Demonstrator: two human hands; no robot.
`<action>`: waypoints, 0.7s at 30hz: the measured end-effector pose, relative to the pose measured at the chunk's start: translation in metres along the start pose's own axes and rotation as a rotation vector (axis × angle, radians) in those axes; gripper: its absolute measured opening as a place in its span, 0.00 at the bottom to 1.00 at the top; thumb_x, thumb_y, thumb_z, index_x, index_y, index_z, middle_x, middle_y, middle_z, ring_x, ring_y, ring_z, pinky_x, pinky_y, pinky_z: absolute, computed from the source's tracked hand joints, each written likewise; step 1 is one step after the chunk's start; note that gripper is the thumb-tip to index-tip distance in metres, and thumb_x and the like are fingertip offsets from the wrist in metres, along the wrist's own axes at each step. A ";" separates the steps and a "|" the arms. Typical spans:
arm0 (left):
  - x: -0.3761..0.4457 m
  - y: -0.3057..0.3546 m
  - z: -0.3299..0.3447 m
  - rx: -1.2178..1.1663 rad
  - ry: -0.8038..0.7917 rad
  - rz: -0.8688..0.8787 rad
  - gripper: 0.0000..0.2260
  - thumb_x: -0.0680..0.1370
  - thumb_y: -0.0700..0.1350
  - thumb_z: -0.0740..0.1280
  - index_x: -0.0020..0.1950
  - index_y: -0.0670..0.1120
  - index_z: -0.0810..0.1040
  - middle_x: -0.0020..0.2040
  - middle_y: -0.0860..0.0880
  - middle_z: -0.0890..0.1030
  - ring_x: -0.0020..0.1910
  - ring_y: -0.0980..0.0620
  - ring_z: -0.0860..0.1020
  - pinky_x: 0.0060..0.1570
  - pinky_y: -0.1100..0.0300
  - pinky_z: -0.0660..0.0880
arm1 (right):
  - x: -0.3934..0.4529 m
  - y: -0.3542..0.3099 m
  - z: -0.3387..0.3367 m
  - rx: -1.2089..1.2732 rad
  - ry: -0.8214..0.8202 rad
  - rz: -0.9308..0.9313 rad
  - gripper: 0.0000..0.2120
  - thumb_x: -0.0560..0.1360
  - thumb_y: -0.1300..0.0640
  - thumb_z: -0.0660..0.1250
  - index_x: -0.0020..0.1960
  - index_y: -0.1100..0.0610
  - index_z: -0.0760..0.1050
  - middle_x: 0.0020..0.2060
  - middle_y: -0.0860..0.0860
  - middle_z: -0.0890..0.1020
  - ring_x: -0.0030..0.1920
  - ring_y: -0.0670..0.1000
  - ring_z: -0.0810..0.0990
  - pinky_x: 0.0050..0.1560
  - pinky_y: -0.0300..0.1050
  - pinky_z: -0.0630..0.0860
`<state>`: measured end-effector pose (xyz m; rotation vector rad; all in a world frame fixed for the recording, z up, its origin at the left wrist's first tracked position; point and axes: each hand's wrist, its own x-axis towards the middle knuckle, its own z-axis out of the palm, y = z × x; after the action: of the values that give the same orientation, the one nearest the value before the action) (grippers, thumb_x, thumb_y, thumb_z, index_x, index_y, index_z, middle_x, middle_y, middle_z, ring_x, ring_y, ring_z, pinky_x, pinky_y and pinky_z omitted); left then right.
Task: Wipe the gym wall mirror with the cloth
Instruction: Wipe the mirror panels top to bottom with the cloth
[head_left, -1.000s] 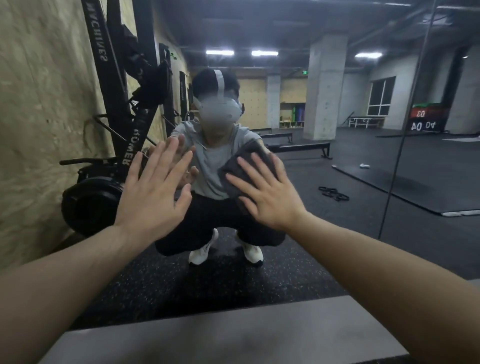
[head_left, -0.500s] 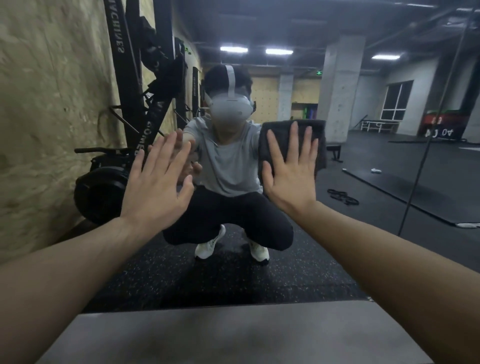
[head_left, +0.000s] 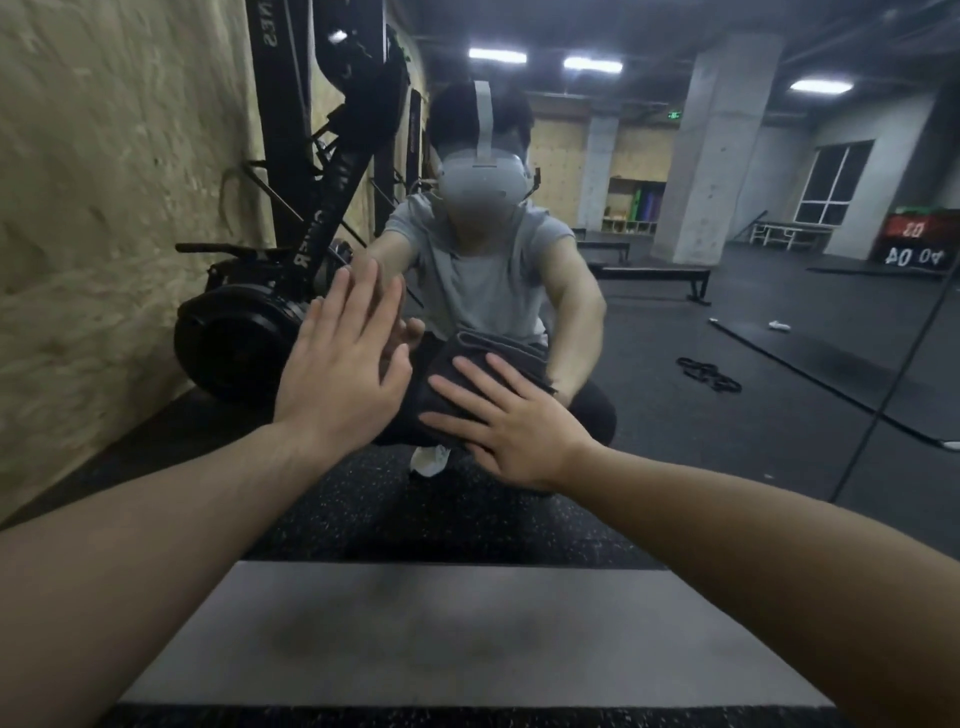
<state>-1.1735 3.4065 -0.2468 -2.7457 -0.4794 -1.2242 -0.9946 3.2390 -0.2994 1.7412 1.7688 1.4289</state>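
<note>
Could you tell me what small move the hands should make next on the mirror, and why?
Probably sweep the right hand sideways with the cloth kept flat. Its straight fingers press the dark cloth on the mirror low, beside the left hand, which lies flat on the glass, so the glass to the right looks the likely next strip.

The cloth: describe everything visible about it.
The cloth is dark grey, soft and towel-like, folded into a thick pad with layered edges showing along its top. It lies flat against the wall mirror, pressed there by the right hand, whose spread, straight fingers cover its lower part.
</note>
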 end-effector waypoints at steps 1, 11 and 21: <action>-0.001 0.001 0.002 -0.001 -0.012 -0.007 0.32 0.82 0.57 0.48 0.84 0.49 0.48 0.85 0.49 0.43 0.83 0.51 0.40 0.80 0.50 0.41 | -0.006 0.001 0.000 0.009 -0.006 -0.018 0.29 0.82 0.46 0.60 0.82 0.45 0.61 0.82 0.53 0.58 0.82 0.59 0.51 0.82 0.59 0.42; 0.006 -0.005 0.005 -0.022 0.098 0.020 0.30 0.82 0.52 0.51 0.84 0.46 0.53 0.85 0.47 0.47 0.83 0.52 0.43 0.82 0.47 0.45 | 0.032 0.084 -0.048 0.001 0.205 0.463 0.29 0.82 0.42 0.59 0.82 0.47 0.62 0.81 0.58 0.60 0.81 0.65 0.55 0.80 0.67 0.50; 0.001 -0.015 0.031 0.082 0.186 0.093 0.30 0.84 0.52 0.50 0.84 0.43 0.51 0.84 0.41 0.50 0.83 0.44 0.47 0.81 0.42 0.48 | 0.024 -0.035 0.015 0.036 0.133 0.089 0.32 0.80 0.46 0.63 0.82 0.48 0.61 0.81 0.54 0.61 0.81 0.61 0.53 0.81 0.62 0.39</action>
<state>-1.1553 3.4278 -0.2673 -2.5255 -0.3700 -1.3862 -1.0097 3.2736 -0.3229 1.8023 1.8138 1.5931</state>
